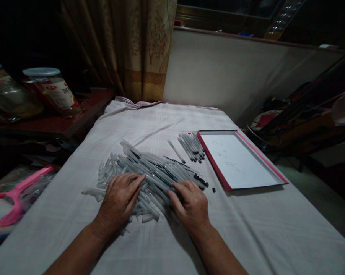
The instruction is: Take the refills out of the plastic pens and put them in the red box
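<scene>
A heap of clear plastic pen barrels (161,168), mixed with clear pen caps (105,172) and thin dark refills, lies on the white cloth in the middle. My left hand (119,196) rests over the heap's near left side, thumb and forefinger closed at one end of a pen barrel. At the right side of the heap, my right hand (191,204) has its thumb and fingers pinched at the barrel's other end. Small black plugs (201,180) sit just beyond the right hand. Several pens with dark ends (191,146) lie side by side farther back.
A shallow box lid with red sides (244,160) stands right of the heap. To the left are a dark side table (75,124) with lidded jars (59,89) and a pink-handled object (16,194). A curtain (146,49) and wall close off the back.
</scene>
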Demonstrator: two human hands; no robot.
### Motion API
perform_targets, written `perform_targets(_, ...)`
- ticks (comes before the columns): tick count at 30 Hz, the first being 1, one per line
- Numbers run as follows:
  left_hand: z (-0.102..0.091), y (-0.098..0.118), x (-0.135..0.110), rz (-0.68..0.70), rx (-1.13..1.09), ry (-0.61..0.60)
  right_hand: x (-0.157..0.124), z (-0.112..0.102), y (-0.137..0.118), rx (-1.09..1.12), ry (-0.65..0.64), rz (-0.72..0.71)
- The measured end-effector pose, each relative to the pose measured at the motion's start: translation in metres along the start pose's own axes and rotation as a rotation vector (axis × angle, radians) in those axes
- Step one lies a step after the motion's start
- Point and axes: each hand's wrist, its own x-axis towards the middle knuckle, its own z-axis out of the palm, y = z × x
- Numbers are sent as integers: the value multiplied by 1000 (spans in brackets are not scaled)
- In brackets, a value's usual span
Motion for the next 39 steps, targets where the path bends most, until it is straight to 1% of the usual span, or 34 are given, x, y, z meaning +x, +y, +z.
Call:
perform_targets(3, -2, 0, -3, -12, -10, 7, 8, -7, 12, 29, -24, 13)
perform_targets(6, -3, -1, -5, -36, -34, 41, 33, -17, 34, -26, -79, 97)
perform_targets(8, -2, -2, -6, -40, -49, 54, 58, -22, 47, -169, -190, 225)
perform_targets(9, -2, -2, -6, -37, -53, 55, 71, -22, 53, -256, -285, 292)
perform_targets(11, -1, -1, -7, -28, -55, 55, 94, -19, 60, -424, -517, 377)
perform_targets(13, -1, -1, -7, -15, -56, 58, 110, -10, 63, -479, -596, 406)
perform_targets(17, -2, 0, -7, 3, -55, 70, 123, 7, 66, -489, -641, 392)
perform_targets(20, -3, 0, -7, -6, -57, 54, 123, 3, 66, -500, -631, 387)
perform_targets(22, -5, 1, -7, -9, -65, 52, 116, -8, 61, -432, -556, 388)
perform_targets(23, -6, 3, -7, -11, -65, 63, 111, -15, 56, -344, -493, 389)
perform_targets(24, -7, 5, -7, -19, -59, 81, 103, -22, 50, -202, -412, 388)
perform_targets(26, -8, 10, -7, -45, -31, 133, 83, -33, 35, 154, -283, 389)
perform_targets(28, -10, 14, -6, -68, 2, 180, 62, -38, 19, 425, -237, 424)
perform_targets(30, -10, 16, -6, -43, 1, 185, 43, -36, 8, 588, -236, 502)
perform_targets(32, -10, 17, -5, 19, -39, 159, 31, -28, 3, 705, -220, 591)
perform_targets(34, -10, 16, -5, 69, -89, 134, 25, -19, 3, 815, -176, 685)
perform_targets(36, -10, 16, -4, 80, -113, 142, 21, -11, 7, 907, -141, 770)
perform_targets(39, -11, 18, -2, 78, -107, 162, 17, -4, 14, 956, -130, 826)
